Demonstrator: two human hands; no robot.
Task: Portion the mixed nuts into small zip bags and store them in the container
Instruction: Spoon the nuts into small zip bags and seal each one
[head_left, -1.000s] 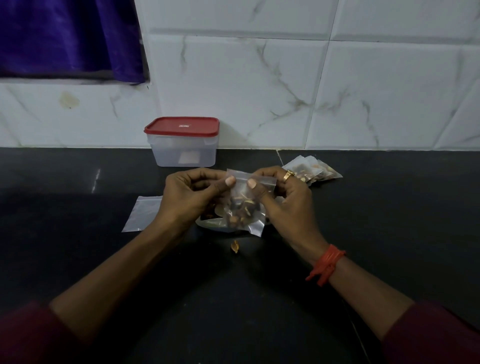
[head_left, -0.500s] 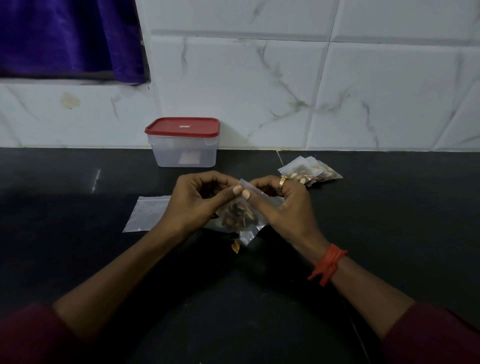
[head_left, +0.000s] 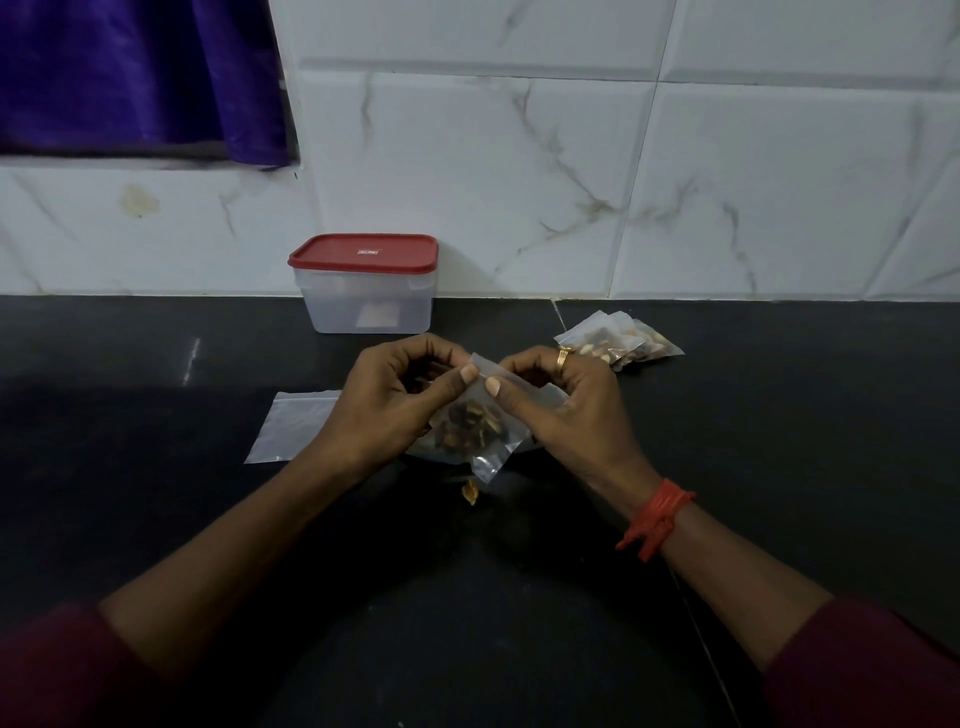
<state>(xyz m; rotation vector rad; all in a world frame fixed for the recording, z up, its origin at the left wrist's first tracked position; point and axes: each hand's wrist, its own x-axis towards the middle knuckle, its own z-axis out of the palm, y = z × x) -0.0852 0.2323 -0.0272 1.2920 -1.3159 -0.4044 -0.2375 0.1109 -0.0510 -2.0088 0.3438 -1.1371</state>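
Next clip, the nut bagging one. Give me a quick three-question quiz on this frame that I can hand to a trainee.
1. True or false: the red lid is on the container.
2. Where does the pile of filled bags lie? A) inside the container B) on the counter, just beyond the right hand C) on the window ledge
3. Fill in: the left hand and the right hand both pinch the top of a zip bag that holds ___.
Key: 1 true; 2 B; 3 nuts.
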